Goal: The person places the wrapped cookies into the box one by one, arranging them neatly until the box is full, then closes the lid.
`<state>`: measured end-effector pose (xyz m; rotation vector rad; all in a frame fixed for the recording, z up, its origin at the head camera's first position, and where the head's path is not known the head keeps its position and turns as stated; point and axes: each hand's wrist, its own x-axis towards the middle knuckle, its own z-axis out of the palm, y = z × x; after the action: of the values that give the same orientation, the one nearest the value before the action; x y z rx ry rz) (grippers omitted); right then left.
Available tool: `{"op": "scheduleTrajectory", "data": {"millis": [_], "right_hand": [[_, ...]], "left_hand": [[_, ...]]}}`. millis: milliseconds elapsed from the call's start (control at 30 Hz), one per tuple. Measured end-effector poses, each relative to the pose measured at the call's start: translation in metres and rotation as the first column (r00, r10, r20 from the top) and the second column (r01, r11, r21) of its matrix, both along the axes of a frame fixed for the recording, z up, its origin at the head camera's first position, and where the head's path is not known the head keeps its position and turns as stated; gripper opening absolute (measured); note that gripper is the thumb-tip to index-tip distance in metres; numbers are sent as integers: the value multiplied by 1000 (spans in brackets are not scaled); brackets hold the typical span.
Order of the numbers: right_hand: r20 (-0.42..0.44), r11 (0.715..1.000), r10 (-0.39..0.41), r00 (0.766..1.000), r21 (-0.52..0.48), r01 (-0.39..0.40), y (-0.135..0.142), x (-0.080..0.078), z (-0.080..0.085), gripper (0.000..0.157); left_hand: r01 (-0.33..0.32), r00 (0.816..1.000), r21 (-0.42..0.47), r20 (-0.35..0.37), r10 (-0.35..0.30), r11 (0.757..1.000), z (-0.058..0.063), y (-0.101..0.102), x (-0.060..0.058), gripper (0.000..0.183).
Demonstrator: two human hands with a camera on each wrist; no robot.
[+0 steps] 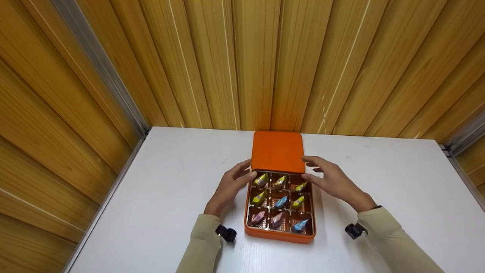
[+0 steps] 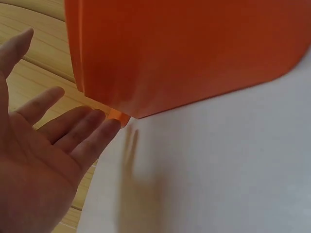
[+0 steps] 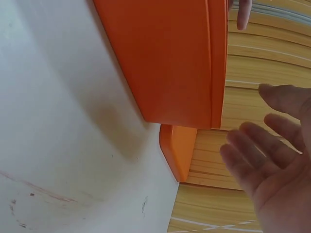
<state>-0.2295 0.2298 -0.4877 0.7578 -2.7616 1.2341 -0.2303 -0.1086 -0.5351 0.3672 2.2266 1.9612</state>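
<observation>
An orange box (image 1: 279,238) stands on the table, its divided inner tray showing and one wrapped candy in each compartment. The wrappers are yellow-green (image 1: 260,198), blue (image 1: 281,202) and pinkish (image 1: 258,217). Behind the box's far edge lies its orange lid (image 1: 278,151); whether they are joined I cannot tell. My left hand (image 1: 233,184) is at the far left corner, fingers loosely spread; in the left wrist view its fingertips (image 2: 114,125) come near the lid, contact unclear. At the far right corner is my right hand (image 1: 333,182), fingers relaxed, holding nothing.
The white table (image 1: 170,197) ends at a wood-patterned wall (image 1: 257,68), close behind the lid. Similar panels rise at the left (image 1: 45,132), with metal framing (image 1: 106,72) in the corner. Both wrists carry small black devices (image 1: 227,233).
</observation>
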Motion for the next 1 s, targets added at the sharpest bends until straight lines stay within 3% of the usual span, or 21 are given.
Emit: {"op": "scheduleTrajectory", "data": {"millis": [167, 333, 567, 833, 1000], "right_hand": [[94, 999, -37, 995, 9, 36, 2, -8, 0, 79], [128, 999, -50, 991, -8, 51, 3, -20, -5, 91], [173, 998, -52, 984, -11, 55, 3, -33, -10, 93], [240, 996, -82, 967, 43, 74, -2, -49, -10, 90], [244, 995, -86, 966, 69, 71, -7, -59, -16, 89]], "left_hand": [[-30, 1000, -104, -5, 29, 994, 11, 4, -22, 72], [-9, 999, -178, 31, 15, 984, 17, 9, -38, 80], [15, 997, -237, 81, 5, 971, 17, 15, -55, 91], [-49, 991, -214, 113, 75, 976, 11, 11, -75, 90], [-39, 994, -291, 83, 66, 956, 9, 17, -81, 90]]}}
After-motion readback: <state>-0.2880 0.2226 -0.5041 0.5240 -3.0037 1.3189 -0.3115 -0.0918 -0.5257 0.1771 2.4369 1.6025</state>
